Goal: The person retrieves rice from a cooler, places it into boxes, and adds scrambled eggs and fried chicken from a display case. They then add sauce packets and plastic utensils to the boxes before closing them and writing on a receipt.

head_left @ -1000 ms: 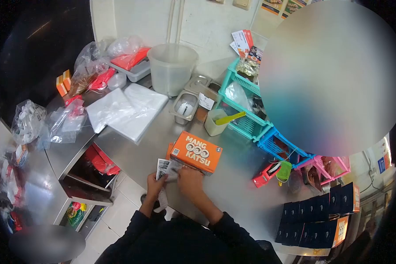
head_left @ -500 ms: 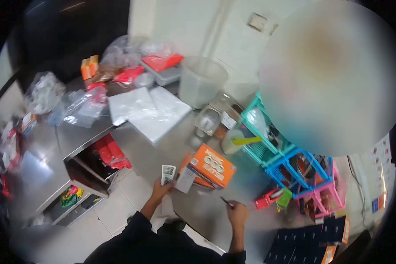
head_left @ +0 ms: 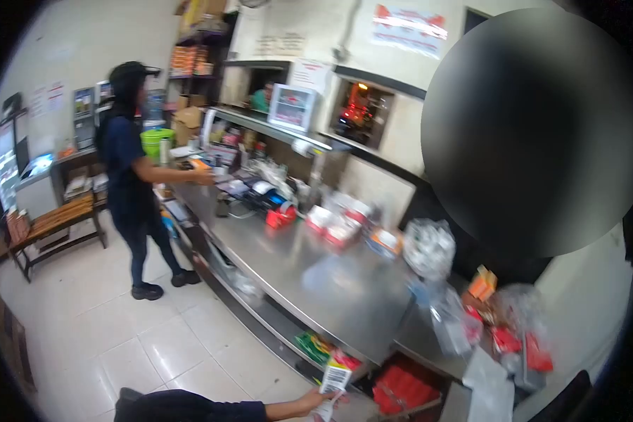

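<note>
1. The left hand (head_left: 308, 404) has its fingers pinched on a printed paper slip (head_left: 335, 380); its barcoded part extends just beyond them.
2. Farther beyond the fingers, a green packet (head_left: 312, 347) lies below the edge of the worktop (head_left: 323, 278).
3. Right of the fingers are red items (head_left: 404, 387).
4. The right hand is out of view; I cannot tell its state.
</note>
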Tool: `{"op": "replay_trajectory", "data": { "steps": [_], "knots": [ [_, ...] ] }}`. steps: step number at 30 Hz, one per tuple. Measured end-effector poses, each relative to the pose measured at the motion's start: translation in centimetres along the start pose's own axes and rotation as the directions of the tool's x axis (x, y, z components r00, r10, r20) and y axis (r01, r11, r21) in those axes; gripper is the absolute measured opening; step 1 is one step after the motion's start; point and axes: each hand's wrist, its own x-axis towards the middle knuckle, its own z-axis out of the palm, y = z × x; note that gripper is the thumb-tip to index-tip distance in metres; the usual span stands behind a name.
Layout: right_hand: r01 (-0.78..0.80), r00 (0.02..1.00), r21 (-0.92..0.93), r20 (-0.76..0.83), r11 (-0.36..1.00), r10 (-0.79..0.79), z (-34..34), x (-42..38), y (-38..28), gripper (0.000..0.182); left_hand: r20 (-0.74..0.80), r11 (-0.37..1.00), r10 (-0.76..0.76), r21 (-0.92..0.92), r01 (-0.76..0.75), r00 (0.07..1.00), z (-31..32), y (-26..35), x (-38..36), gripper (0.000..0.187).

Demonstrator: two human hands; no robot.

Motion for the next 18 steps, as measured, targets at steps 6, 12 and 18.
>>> {"op": "replay_trajectory", "data": {
  "steps": [6,12,18],
  "knots": [
    [0.167,0.899,0.113,0.391,0.98,-0.198,15.8,12.5,-8.9,0.037,-0.552,0.892,0.206,-0.234,-0.388,0.808,-15.6,12.0,-8.9,0.028],
    [0.068,0.815,0.329,0.526,0.942,-0.242,20.3,15.6,-18.2,0.028,-0.489,0.714,0.42,-0.341,-0.611,0.764,-18.3,21.3,-16.2,0.043],
    [-0.075,0.934,0.442,0.346,0.894,-0.092,16.6,12.7,-19.2,0.026,-0.157,0.796,0.387,-0.441,-0.415,0.909,-13.1,23.6,-14.5,0.045]
  ]
}}
